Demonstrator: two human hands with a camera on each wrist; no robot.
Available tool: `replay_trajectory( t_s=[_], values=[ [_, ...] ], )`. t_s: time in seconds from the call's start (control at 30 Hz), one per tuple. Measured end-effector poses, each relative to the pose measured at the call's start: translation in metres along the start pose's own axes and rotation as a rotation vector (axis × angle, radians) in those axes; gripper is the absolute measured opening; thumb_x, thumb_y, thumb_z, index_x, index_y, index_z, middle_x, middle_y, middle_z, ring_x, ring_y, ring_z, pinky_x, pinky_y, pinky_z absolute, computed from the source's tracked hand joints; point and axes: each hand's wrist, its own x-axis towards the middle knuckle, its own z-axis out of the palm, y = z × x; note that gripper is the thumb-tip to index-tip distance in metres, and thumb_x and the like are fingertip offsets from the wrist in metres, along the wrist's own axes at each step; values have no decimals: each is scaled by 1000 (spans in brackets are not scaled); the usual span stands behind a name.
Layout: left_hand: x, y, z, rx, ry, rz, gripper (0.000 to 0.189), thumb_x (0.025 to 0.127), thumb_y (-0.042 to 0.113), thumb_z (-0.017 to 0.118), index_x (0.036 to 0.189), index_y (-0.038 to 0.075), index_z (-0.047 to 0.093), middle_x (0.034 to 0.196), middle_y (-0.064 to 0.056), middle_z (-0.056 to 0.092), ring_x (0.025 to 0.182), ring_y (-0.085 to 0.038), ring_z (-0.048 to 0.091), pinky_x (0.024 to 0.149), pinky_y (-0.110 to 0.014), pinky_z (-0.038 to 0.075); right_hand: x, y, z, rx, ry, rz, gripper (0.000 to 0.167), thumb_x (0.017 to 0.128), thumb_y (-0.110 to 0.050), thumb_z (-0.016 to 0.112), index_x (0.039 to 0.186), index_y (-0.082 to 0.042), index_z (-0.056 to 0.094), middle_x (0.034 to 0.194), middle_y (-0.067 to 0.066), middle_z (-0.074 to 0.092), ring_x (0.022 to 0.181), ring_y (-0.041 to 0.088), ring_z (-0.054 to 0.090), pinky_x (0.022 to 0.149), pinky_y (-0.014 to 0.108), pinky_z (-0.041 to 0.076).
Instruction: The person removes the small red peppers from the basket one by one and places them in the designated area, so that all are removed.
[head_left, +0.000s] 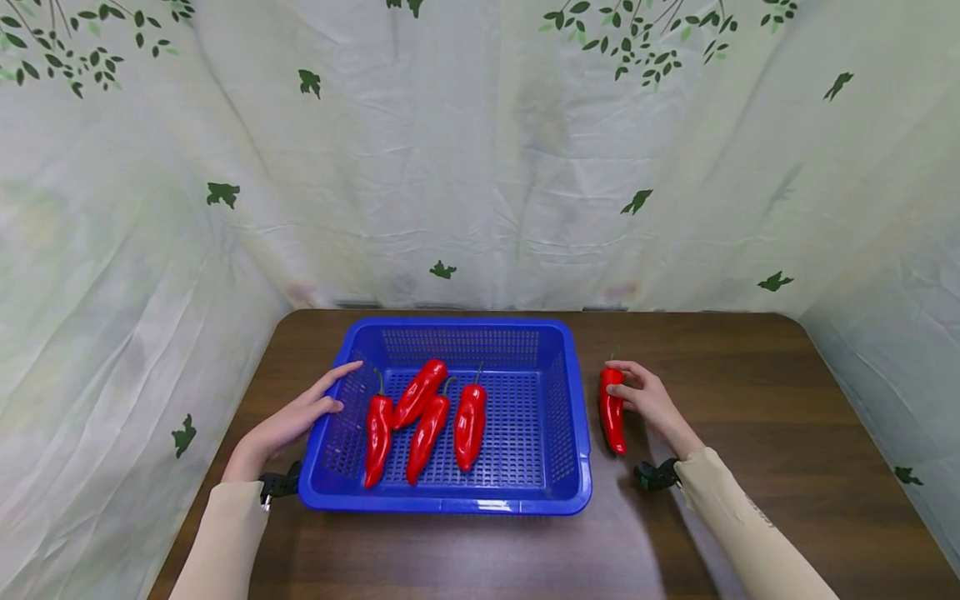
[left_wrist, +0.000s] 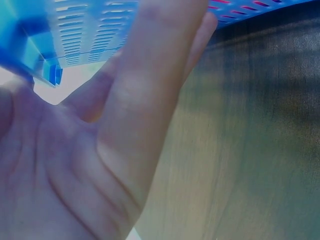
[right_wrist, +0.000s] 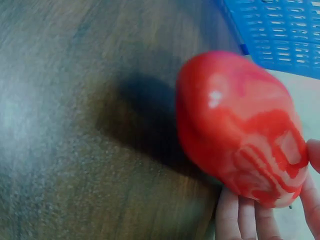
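My right hand (head_left: pixel 651 402) grips a red chili pepper (head_left: pixel 612 412) near its stem end, with thumb and fingers on either side. That pepper points its tip toward me, just right of a blue plastic basket (head_left: pixel 582 467). In the right wrist view the pepper (right_wrist: pixel 240 130) looms large, its dark shadow falling on the table beside it. At the basket's left side, my left hand (head_left: pixel 291 422) holds the rim. The left wrist view has the left hand's fingers (left_wrist: pixel 145 100) reaching up against the perforated basket wall (left_wrist: pixel 95 30). Several red peppers (head_left: pixel 470 427) lie in the basket's left half.
The brown wooden table (head_left: pixel 750 400) stretches out on both sides of the basket. A pale curtain (head_left: pixel 495 167) with leaf prints hangs behind the table's far edge and along both sides. Dark wrist straps (head_left: pixel 656 474) sit below each hand.
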Motion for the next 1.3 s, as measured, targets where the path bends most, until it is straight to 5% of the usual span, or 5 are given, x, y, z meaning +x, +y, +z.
replay_trajectory(
  t_s=[0.4, 0.6, 0.87, 1.17, 1.3],
  values=[
    [0, 1, 1, -7, -2, 7, 61, 101, 9, 36, 154, 27, 10, 152, -28, 10, 103, -42, 61, 74, -54, 54, -2, 0, 2, -154, 52, -37, 43, 94, -5, 56, 134, 4, 47, 123, 29, 52, 96, 30, 53, 76, 28, 49],
    [1, 0, 1, 11, 2, 11, 61, 101, 10, 37, 154, 28, 11, 152, -28, 9, 104, -41, 60, 74, -53, 54, -2, 4, 1, -157, 38, -42, 42, 94, -4, 54, 135, 5, 47, 128, 30, 50, 102, 32, 53, 80, 29, 49],
    [1, -1, 0, 2, -8, 23, 61, 101, 10, 37, 154, 27, 10, 151, -30, 8, 102, -41, 62, 72, -54, 54, -3, 2, 1, -152, 22, -25, 42, 95, -6, 52, 135, 7, 46, 132, 31, 47, 109, 36, 53, 93, 45, 48],
    [1, -2, 0, 12, 2, 15, 61, 102, 10, 37, 153, 29, 11, 152, -28, 10, 104, -41, 61, 72, -54, 54, -5, 2, 1, -172, 41, 9, 40, 95, -6, 52, 134, 3, 48, 132, 29, 47, 107, 35, 52, 82, 35, 51],
    [1, -2, 0, 13, 0, 17, 61, 102, 11, 37, 154, 28, 10, 152, -27, 9, 104, -42, 60, 72, -55, 54, -6, 0, 2, -158, 51, 3, 41, 94, -5, 52, 134, 3, 48, 133, 30, 46, 109, 39, 52, 85, 40, 51]
  ],
)
